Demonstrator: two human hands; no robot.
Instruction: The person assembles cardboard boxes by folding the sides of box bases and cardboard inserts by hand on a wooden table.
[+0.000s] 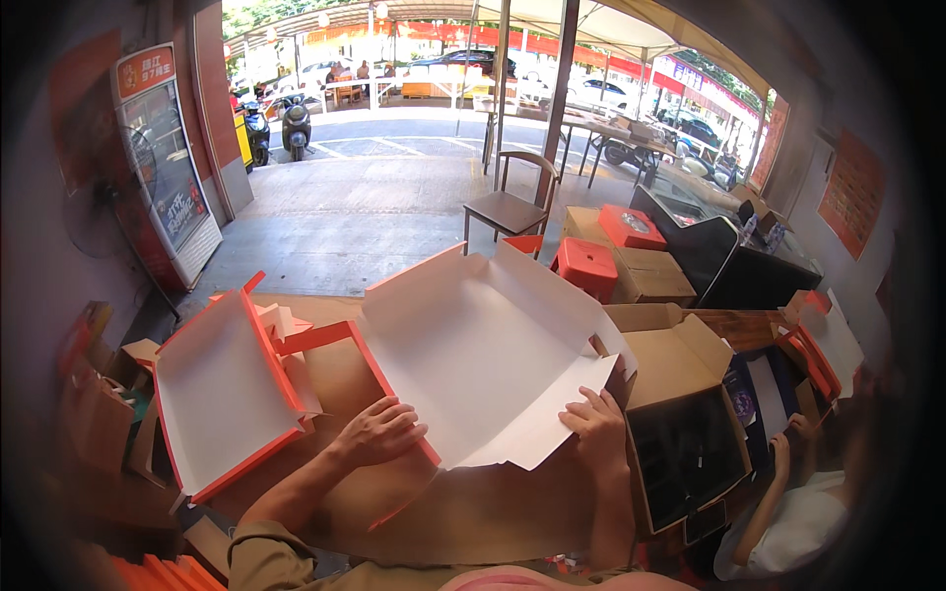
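Observation:
A large, partly folded cardboard box [483, 335], white inside with red edges, lies tilted on the brown work table [335, 414] in front of me. My left hand [382, 431] is closed over its red left edge near the lower corner, fingers curled onto the white inside. At the lower right, my right hand [597, 422] grips the white side flap; its thumb is hidden. Some side flaps stand partly raised, and the near one slopes outward. Left of it rests a second box piece [212, 404], white inside with red raised walls, touched by neither hand.
To the right stands an open brown carton [680, 364] with dark contents. Beyond it, a person's hand [783, 453] works near another red-and-white box [833, 340]. A red stool [587, 264], a chair [503, 209] and stacked cartons [650, 274] stand past the table; a display fridge [169, 167] is far left.

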